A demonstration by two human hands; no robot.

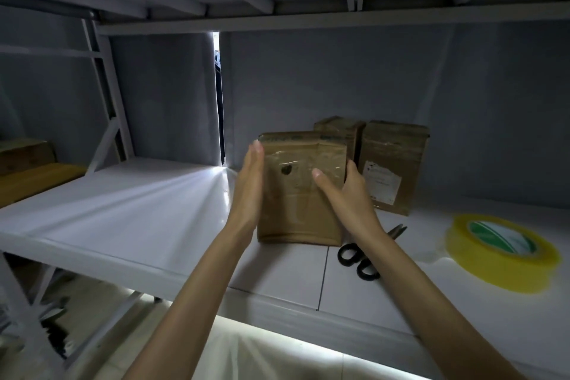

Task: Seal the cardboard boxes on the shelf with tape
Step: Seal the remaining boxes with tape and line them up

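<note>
A: Where is the box being handled?

B: A brown upright cardboard box with clear tape over its front (300, 191) stands on the white shelf board (123, 210), about the middle of it, and both hands are on it.

A: How are the fingers lying?

B: The left hand (248, 191) lies flat against the box's left side, fingers straight and pressed together, tips near the top edge. The right hand (345, 194) grips the box's right side: its thumb lies across the taped front, and the other fingers curl round the right edge, mostly hidden behind it.

A: And what else is near that box?

B: Just behind it to the right stand two more brown cardboard boxes: a narrow one (339, 129), partly hidden, and a wider one with a white label (393, 163). They stand close together, though I cannot tell whether they touch. Right of the held box, near its bottom corner, black-handled scissors (365, 253) lie flat on the shelf, partly under the right forearm. Further right, well apart from the box, lies a yellow roll of tape with a green-and-white core (501, 251). Far to the left, beyond the shelf's upright frame, are other brown cartons (27, 163).
</note>
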